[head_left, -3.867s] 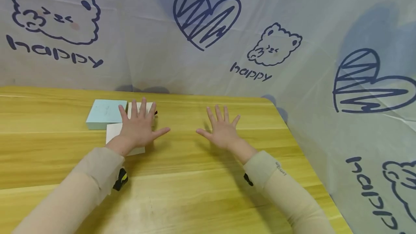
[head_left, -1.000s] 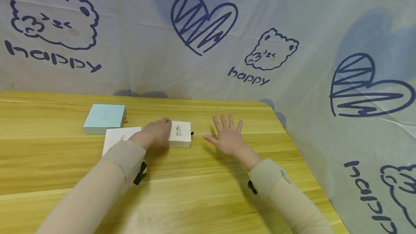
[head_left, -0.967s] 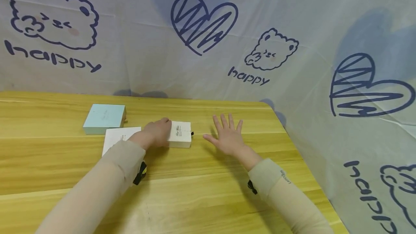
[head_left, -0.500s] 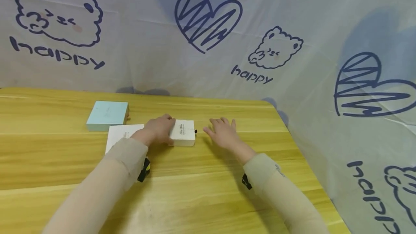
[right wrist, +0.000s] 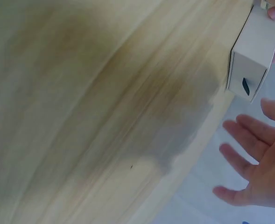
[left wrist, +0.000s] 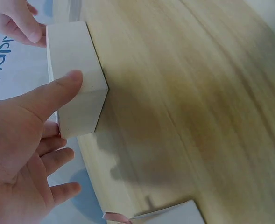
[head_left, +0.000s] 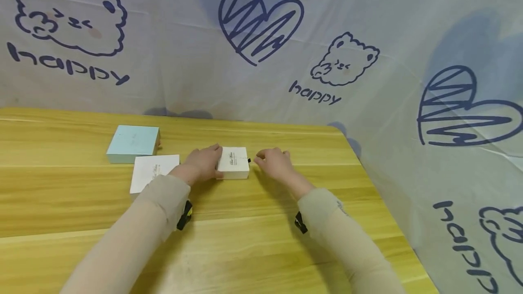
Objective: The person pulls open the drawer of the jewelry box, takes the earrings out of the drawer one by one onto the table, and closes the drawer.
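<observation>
My left hand (head_left: 202,163) grips the left end of a small white drawer box (head_left: 237,160) with dark lettering on its lid. In the left wrist view the thumb (left wrist: 62,91) presses the near side of the box and the fingers go behind it. A short black ribbon tab (right wrist: 245,87) sticks out of the box's right end. Just right of that tab is my right hand (head_left: 274,163), its thumb and fingers loosely bent and apart. In the right wrist view a gap shows between those fingers (right wrist: 251,135) and the box; nothing is held.
A second white box (head_left: 153,167) lies to the left, partly hidden by the left sleeve. Behind it sits a light blue box (head_left: 134,140) with a small tab on its right side. The wooden table (head_left: 229,244) ends at a printed cloth (head_left: 188,58) behind and to the right.
My left hand has taken the white drawer box from beside the blue box and moved it right and nearer. My right hand's spread fingers have bent and come close to the tab.
</observation>
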`<state>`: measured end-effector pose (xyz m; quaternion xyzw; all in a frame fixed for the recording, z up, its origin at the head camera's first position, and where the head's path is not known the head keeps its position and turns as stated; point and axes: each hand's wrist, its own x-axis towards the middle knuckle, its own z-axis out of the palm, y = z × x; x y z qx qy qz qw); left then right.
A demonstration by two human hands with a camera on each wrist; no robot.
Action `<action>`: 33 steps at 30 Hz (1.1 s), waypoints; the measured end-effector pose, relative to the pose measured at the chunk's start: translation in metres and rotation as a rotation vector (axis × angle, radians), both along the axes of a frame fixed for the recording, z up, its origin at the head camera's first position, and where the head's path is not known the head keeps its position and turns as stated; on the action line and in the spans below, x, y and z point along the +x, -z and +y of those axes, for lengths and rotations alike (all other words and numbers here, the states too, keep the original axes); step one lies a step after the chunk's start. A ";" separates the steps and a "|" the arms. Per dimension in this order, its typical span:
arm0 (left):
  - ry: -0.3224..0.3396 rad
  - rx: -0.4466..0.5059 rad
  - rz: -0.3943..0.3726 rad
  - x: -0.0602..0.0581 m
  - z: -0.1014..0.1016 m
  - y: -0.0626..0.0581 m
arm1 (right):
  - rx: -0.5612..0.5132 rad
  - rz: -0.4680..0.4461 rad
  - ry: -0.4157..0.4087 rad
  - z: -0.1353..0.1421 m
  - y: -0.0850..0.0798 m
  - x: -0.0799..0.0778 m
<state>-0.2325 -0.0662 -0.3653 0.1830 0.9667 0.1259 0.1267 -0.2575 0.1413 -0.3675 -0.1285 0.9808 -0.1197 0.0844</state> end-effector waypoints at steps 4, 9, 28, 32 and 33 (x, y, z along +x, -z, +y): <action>0.007 0.003 0.020 0.000 -0.002 -0.001 | -0.106 -0.055 0.016 -0.004 0.001 -0.004; 0.009 -0.005 0.026 0.001 -0.001 0.000 | -0.149 -0.107 0.035 -0.010 0.002 -0.006; 0.009 -0.038 0.035 -0.001 -0.003 0.002 | -0.350 -0.164 0.183 -0.025 0.012 -0.015; 0.006 -0.040 0.034 -0.001 -0.003 0.001 | -0.356 -0.168 0.197 -0.025 0.011 -0.015; 0.004 -0.040 0.033 0.000 -0.003 0.001 | -0.356 -0.167 0.197 -0.025 0.011 -0.015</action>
